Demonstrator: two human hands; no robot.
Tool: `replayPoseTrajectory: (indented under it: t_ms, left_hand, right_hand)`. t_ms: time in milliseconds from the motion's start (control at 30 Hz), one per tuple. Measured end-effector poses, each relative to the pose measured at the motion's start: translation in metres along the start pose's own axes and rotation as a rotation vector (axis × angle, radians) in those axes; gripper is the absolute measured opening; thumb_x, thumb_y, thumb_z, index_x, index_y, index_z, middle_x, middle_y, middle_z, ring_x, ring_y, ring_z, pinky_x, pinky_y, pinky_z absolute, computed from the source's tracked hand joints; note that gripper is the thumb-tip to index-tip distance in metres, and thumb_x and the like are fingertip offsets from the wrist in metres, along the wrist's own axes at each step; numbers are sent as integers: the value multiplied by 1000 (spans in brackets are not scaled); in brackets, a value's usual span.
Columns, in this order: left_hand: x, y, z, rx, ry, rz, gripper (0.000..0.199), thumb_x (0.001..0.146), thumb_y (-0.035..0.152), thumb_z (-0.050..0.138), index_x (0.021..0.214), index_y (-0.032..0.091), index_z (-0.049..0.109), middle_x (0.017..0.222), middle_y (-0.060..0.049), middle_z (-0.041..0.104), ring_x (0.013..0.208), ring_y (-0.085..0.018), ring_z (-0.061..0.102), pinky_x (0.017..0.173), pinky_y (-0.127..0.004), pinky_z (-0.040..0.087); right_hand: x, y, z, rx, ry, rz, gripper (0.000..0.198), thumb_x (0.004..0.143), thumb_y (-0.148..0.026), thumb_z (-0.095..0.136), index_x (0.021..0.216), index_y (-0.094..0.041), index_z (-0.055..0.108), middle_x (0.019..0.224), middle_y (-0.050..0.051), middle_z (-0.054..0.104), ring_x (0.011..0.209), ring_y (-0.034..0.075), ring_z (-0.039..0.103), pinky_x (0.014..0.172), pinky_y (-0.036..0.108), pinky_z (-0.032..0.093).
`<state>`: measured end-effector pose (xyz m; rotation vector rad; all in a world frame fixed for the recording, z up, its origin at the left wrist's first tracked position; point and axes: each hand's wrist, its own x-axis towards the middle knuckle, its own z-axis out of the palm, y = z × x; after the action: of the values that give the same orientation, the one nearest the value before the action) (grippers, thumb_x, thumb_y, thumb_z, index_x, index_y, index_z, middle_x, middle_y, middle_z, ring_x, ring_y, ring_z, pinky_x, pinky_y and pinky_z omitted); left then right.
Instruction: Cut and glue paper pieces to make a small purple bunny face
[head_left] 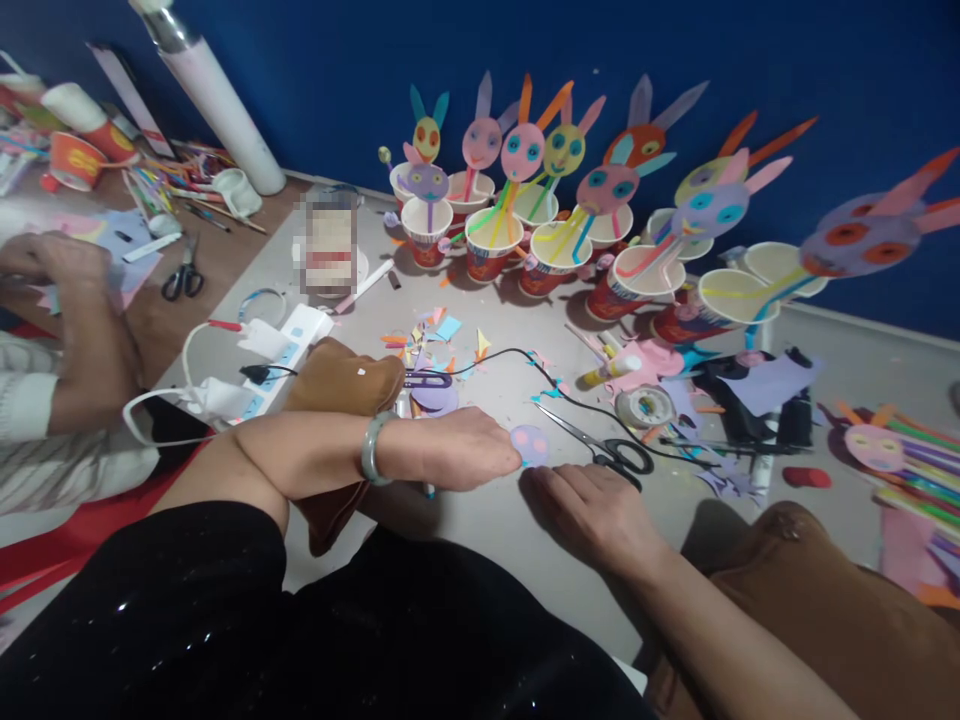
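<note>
A small purple paper disc (531, 445) with pink spots shows at the fingertips of my left hand (472, 450), which is closed at its edge. A green bangle (370, 450) circles that wrist. Just below the disc, my right hand (592, 505) rests low over the table with its fingers curled; whatever they hold, if anything, is hidden. Black-handled scissors (622, 458) lie beyond my right hand, blades pointing left. Behind my left hand are a larger purple paper piece (435, 400) and purple-handled scissors (427, 380).
Paper cups (491, 245) with rabbit-faced paper figures line the blue wall. A black cord (540, 375) crosses the table from a power strip (289, 350). Tape (646, 405), paper scraps and a glue stick (611, 370) lie about. A co-worker's hands (67, 260) are at left.
</note>
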<state>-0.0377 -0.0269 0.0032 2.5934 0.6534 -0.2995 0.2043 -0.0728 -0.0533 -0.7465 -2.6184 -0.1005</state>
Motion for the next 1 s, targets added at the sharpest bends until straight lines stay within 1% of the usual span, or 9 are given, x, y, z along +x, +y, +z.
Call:
replayPoseTrajectory:
  t_ms: [100, 200, 300, 400, 500, 700, 867, 1000]
  left_hand:
    - [1, 0, 0, 7, -19, -12, 16, 88, 12, 50, 81, 19, 62, 80, -5, 72, 63, -15, 54, 54, -34, 25]
    - [0, 0, 0, 7, 1, -5, 17, 89, 12, 49, 79, 19, 61, 80, -5, 72, 63, -15, 54, 54, -35, 26]
    - [-1, 0, 0, -10, 19, 4, 17, 88, 12, 50, 78, 19, 61, 78, -4, 71, 62, -15, 54, 54, -35, 27]
    - [-1, 0, 0, -20, 7, 9, 17, 88, 11, 51, 77, 19, 61, 77, -4, 71, 62, -15, 54, 55, -34, 28]
    - [0, 1, -2, -21, -31, -7, 18, 88, 11, 50, 77, 19, 62, 77, -5, 71, 62, -15, 54, 55, -33, 29]
    - [1, 2, -4, -59, -11, -13, 20, 87, 12, 52, 70, 19, 61, 72, -5, 69, 59, -15, 52, 54, -33, 29]
    - [1, 0, 0, -73, 30, 6, 22, 87, 13, 54, 66, 19, 58, 69, -3, 68, 56, -13, 50, 52, -33, 26]
    - [1, 1, -1, -68, 0, 3, 24, 89, 14, 54, 66, 19, 58, 71, -4, 69, 56, -14, 50, 51, -33, 26]
  right_hand:
    - [-1, 0, 0, 12, -13, 7, 8, 93, -11, 60, 94, -15, 66, 70, 1, 62, 62, 14, 48, 61, 31, 38]
    - [-3, -1, 1, 16, -24, 16, 5, 93, -12, 62, 94, -16, 65, 69, 0, 62, 62, 13, 49, 62, 31, 38]
    - [-2, -1, 1, 26, 0, 18, 2, 94, -15, 64, 93, -17, 64, 70, 0, 63, 62, 13, 51, 63, 31, 38]
    - [1, -2, -1, 32, 23, 19, 8, 94, -18, 65, 87, -18, 63, 68, 0, 62, 62, 13, 51, 62, 31, 37]
    - [4, -3, -3, 27, 32, 17, 13, 96, -18, 64, 83, -18, 62, 65, -1, 61, 59, 12, 48, 61, 30, 36]
    - [1, -1, -1, 15, 25, 3, 2, 96, -17, 63, 94, -16, 64, 68, 0, 63, 61, 13, 51, 62, 30, 37]
    - [0, -1, 1, 17, 17, 4, 2, 94, -14, 63, 94, -17, 64, 68, -1, 61, 60, 13, 50, 61, 31, 38]
    - [3, -2, -1, 21, 27, 12, 2, 93, -14, 65, 93, -17, 64, 67, -1, 60, 60, 13, 48, 60, 31, 38]
